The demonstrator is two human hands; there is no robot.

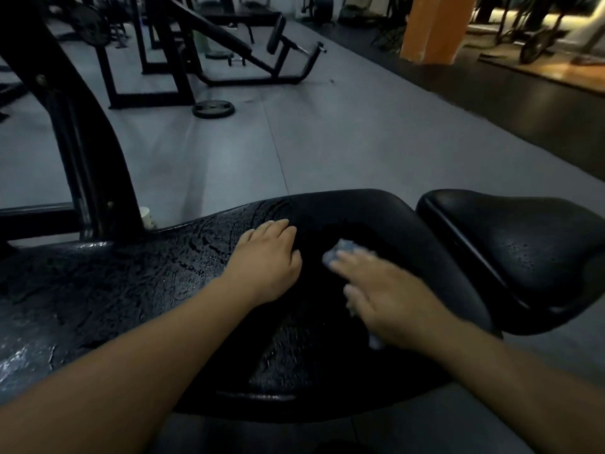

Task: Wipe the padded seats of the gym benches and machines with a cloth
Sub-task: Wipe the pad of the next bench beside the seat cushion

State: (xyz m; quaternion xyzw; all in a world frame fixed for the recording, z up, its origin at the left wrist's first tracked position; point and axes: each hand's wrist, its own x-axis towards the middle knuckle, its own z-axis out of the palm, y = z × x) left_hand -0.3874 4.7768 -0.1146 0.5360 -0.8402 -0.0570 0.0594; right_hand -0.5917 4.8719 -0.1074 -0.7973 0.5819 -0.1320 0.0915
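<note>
**Operator:** Where is the cloth, and how is it held?

**Technician:** The cloth (pixel 340 250) lies on the bench pad (pixel 147 290), toward the pad's right end, under the right hand (pixel 386 299). The fingers lie extended over it and press it flat rather than gripping it. The hand is blurred, so the thumb's position cannot be told. Cloth shows past the fingertips and below the palm.

**Operator:** And the left hand?

**Technician:** The left hand (pixel 265 263) rests on the bench pad just left of the cloth, fingers together and lightly bent, holding nothing.

**Operator:** Handling notes?

**Technician:** The cloth appears light, soft and limp, so it will likely bunch under sideways load. Keep the palm over its middle. The bench pad looks like firm cushion, and its left part carries beaded liquid. Expect a slippery surface; the bracing hand may slide.

**Operator:** What lies beyond the bench pad?

**Technician:** A seat pad (pixel 523 244) sits just right of it across a narrow gap, with droplets on it; it is probably due for wiping. Behind the bench pad's left end, a paper cup (pixel 146 216) stands beside the machine frame (pixel 82 142). Further behind, a weight plate (pixel 213 108) lies flat on the floor.
</note>
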